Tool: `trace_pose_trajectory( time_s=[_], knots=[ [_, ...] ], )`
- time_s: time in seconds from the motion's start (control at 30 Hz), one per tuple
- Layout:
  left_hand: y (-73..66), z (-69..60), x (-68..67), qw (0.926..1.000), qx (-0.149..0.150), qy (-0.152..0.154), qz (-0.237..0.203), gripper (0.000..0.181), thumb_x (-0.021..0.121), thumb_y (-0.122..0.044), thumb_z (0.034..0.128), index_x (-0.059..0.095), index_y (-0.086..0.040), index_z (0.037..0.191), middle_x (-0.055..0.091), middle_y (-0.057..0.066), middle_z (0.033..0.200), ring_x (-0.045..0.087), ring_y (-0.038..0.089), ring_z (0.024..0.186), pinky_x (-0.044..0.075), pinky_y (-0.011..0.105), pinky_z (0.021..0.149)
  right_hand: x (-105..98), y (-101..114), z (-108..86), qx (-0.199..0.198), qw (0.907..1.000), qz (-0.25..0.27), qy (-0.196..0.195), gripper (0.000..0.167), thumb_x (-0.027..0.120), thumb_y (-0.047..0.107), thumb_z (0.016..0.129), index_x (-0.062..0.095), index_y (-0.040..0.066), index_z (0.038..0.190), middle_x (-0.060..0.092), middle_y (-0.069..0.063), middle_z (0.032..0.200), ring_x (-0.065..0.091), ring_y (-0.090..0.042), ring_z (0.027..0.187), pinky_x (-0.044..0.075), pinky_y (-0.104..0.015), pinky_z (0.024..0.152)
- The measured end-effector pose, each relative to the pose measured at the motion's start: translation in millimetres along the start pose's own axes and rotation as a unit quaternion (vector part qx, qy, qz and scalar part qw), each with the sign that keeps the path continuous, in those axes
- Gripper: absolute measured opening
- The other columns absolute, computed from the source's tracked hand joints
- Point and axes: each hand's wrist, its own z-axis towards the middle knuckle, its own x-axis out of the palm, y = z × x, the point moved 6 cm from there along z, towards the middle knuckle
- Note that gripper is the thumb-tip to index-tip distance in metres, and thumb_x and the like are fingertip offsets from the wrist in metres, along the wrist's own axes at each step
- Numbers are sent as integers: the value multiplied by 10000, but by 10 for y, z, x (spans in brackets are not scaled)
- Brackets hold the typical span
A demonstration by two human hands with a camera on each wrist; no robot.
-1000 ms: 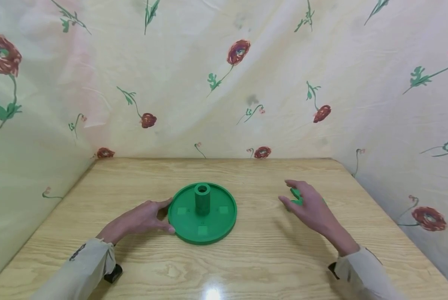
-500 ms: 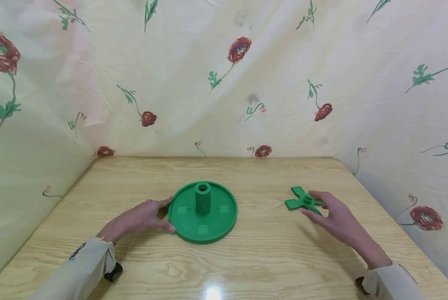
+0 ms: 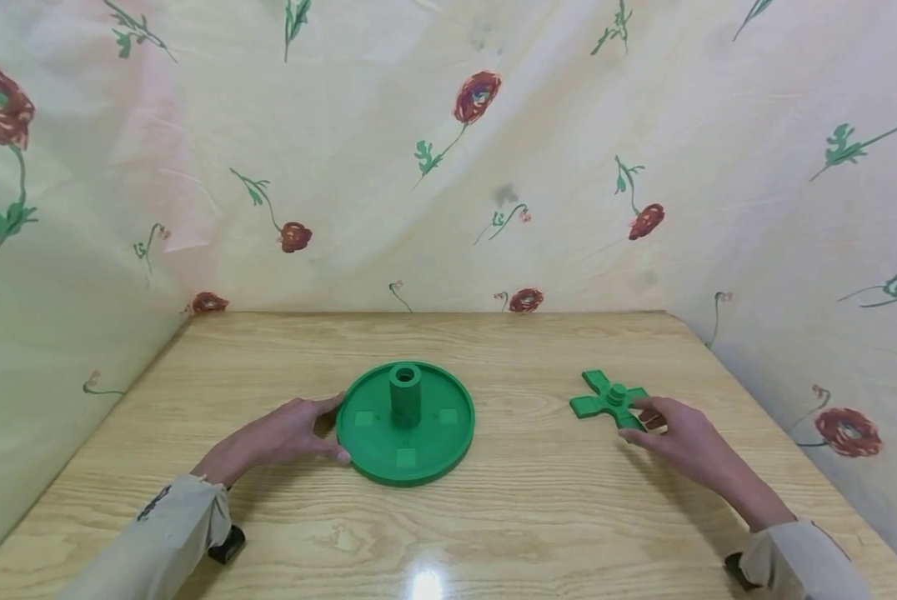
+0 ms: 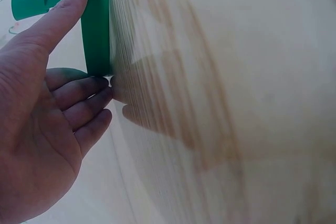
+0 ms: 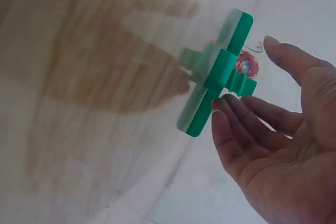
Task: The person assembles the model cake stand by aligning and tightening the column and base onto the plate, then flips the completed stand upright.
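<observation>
A round green disc [image 3: 433, 462] with a raised rim and an upright hollow post [image 3: 406, 404] lies on the wooden table. At its left side my left hand [image 3: 279, 433] grips the rim; the left wrist view shows the thumb on the rim of the disc [image 4: 95, 35] and the fingertips against its edge. To the right lies a green four-armed cross piece [image 3: 606, 402] with a short central knob. My right hand [image 3: 692, 437] is at its right arms, thumb apart from the fingers. In the right wrist view, the fingertips are close beside the cross piece [image 5: 219, 69]; contact is unclear.
The wooden table [image 3: 478, 525] reaches back to a pale cloth [image 3: 358, 150] with red flowers, which also hangs at both sides. A bright light reflection shows near the table's front edge.
My right hand has moved right and towards me, from over the cross piece to its right side, leaving more of it in view. The left hand and disc have stayed in place.
</observation>
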Motion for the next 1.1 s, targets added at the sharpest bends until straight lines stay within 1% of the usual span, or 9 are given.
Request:
trace_pose_trajectory(
  time_s=[0.17,0.3,0.43,0.53,0.73,0.9,1.03,1.1],
  knots=[
    [-11,-5,-6,10000,-9,-19,54,1028,844,-452,850,350,130,1537,452,276,1533,436,373,1415,416,546,1095,31,-103,11,298,9994,-15,146,608,827,301,905,618,-176,1220,703,-130,982,677,-335,923,566,-527,789],
    [-5,-1,-6,9999,5,-32,102,1030,843,-458,849,351,129,1537,456,276,1530,439,377,1412,419,546,1093,51,-171,15,407,9988,0,264,619,831,322,899,635,-174,1213,701,-107,973,668,-289,903,564,-488,774],
    [-1,0,-8,9999,11,-36,116,1029,842,-459,851,349,127,1539,455,276,1531,433,388,1416,417,550,1094,66,-187,23,339,9989,-40,311,590,837,302,891,659,-170,1197,692,-86,954,645,-243,872,551,-444,752],
    [0,-5,-12,9999,0,-39,107,1030,842,-461,850,350,125,1540,455,277,1531,433,393,1415,418,554,1091,75,-186,22,296,9992,-72,255,564,847,284,879,674,-165,1174,676,-71,936,617,-212,848,538,-419,738],
    [-2,-13,-16,9999,33,-54,117,1036,839,-471,848,349,121,1542,467,278,1521,444,396,1406,426,555,1084,91,-175,25,263,9995,-111,151,543,864,265,865,679,-168,1136,641,-90,917,577,-208,816,521,-411,707],
    [-1,-16,-14,9999,45,-43,104,1044,838,-480,844,348,123,1541,470,281,1517,449,395,1401,430,553,1080,122,-173,36,267,9993,-232,110,497,860,217,861,679,-175,1108,593,-79,871,505,-203,767,469,-370,661],
    [-8,-15,-14,9999,90,-36,62,1042,836,-477,848,345,126,1541,477,281,1511,454,395,1397,431,552,1079,125,-170,33,255,9993,-276,65,444,845,171,865,680,-175,1088,589,-85,866,511,-206,765,471,-373,658],
    [-9,-12,-12,9999,112,-30,35,1040,836,-475,849,344,126,1541,478,279,1512,455,392,1397,430,553,1079,116,-169,28,258,9993,-261,46,428,838,157,869,680,-175,1089,614,-96,885,554,-213,782,501,-393,679]
  ],
)
